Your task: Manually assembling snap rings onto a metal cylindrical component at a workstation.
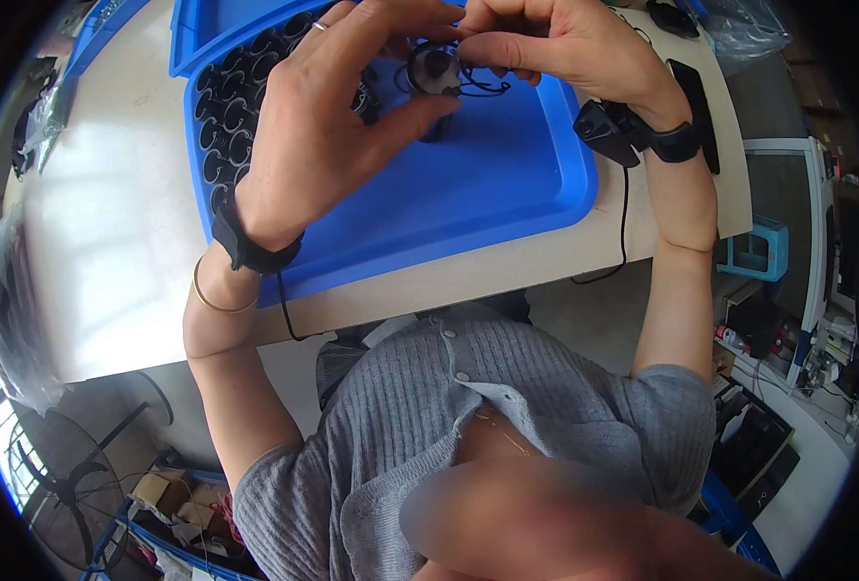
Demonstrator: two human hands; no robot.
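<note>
My left hand point(328, 116) is closed around a small round black part point(433, 66) with a greyish end, its thumb pressed along the near side. From the right, my right hand point(575, 46) pinches at the rim of this part, thumb and fingers together; what lies between those fingertips is too small to make out. A thin black wire point(488, 90) curls out beside the part, below the right fingertips. Both hands are over a blue tray point(478, 189). Rows of black ring-topped cylinders point(226, 111) fill the tray's left side, partly covered by my left hand.
The tray lies on a pale table point(110, 242) whose front edge runs close to my body. Black straps point(676, 143) circle both wrists, with cables hanging down. A dark flat object point(693, 111) lies right of the tray; plastic bags point(739, 39) sit far right. A blue stool point(759, 250) stands beyond.
</note>
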